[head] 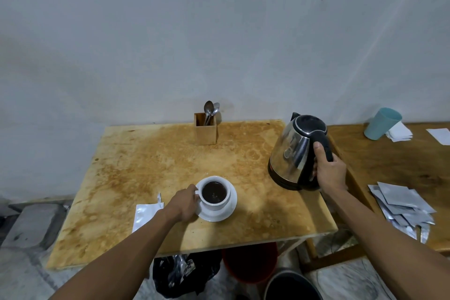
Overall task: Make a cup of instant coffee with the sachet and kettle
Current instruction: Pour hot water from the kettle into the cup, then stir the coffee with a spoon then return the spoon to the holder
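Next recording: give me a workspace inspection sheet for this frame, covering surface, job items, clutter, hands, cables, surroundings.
Surface: wooden table, heavily stained.
Job's things: white cup of dark coffee on a saucer; steel kettle; silver sachet lying left of the saucer.
Clutter: wooden holder with spoons.
Hands: left hand at the cup's handle; right hand gripping the kettle's handle.
Cables: nothing seen for certain.
Surroundings: side table with blue cup, papers, sachet pile; bins and a black bag below.

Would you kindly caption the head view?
Left hand steadies white coffee-filled cup; right hand grips steel kettle.
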